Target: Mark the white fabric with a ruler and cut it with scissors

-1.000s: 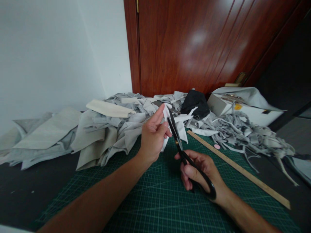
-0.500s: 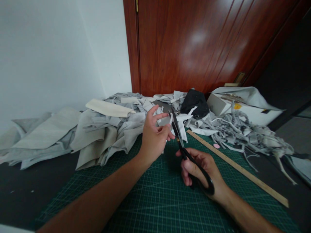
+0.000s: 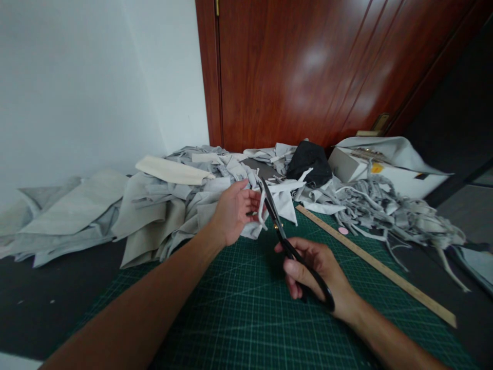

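Over the dark table (image 3: 31, 295), the right hand (image 3: 316, 267) grips black scissors (image 3: 279, 227), long axis slanting, tips leftward toward the far edge; the left hand (image 3: 233, 211), fingers parted, hangs to their left beside a white strip (image 3: 262, 205).

Slanted black scissors (image 3: 280, 232), curved strip (image 3: 261, 209).

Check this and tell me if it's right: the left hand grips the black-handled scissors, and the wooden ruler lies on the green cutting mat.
Not quite: the head view shows the right hand gripping the black-handled scissors, not the left hand. The wooden ruler does lie on the green cutting mat.
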A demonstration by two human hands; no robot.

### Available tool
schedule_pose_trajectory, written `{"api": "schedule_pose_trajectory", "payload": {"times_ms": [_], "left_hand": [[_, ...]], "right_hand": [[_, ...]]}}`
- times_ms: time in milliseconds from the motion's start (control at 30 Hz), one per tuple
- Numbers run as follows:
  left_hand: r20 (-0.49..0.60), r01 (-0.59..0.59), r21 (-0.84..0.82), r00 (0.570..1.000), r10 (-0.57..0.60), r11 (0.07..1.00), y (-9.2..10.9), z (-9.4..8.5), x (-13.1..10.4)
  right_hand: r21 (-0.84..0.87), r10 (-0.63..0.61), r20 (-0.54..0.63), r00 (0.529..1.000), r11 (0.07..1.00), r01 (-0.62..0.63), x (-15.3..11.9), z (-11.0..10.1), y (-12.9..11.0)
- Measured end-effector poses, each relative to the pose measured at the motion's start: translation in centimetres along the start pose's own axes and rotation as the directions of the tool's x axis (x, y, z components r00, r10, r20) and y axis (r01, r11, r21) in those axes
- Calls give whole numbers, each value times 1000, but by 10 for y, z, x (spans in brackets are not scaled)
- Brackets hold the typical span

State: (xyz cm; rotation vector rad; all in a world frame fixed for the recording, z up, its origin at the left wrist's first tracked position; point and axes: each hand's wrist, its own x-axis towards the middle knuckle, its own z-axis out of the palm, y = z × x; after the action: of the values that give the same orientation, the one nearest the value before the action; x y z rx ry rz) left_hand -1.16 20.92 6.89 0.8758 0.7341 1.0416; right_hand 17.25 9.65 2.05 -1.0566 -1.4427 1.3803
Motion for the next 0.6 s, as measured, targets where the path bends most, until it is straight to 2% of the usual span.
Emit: {"api": "schedule_pose_trajectory", "payload": {"times_ms": [67,133,267,467,600], "left_hand": [[47,85,16,995,-86,996,5,-7,3],[78,118,46,990,-121,992,9,-13,5],[61,114,78,991,-119,990,17,-20,5],[76,150,-7,986,-149,989,25,-24,5],[79,95,23,992,-97,995,25,-22,4]], "right_hand": [[-4,5,40,999,1000,-5,0,0,1],[-5,6,77,997,1000,-6,0,-1,1],[-3,6,96,995,1000,-6,0,-2,3],[-1,27,114,993,1000,-27,-1,-1,2],[-12,53,134,990,999,-52,-1,0,2]]}}
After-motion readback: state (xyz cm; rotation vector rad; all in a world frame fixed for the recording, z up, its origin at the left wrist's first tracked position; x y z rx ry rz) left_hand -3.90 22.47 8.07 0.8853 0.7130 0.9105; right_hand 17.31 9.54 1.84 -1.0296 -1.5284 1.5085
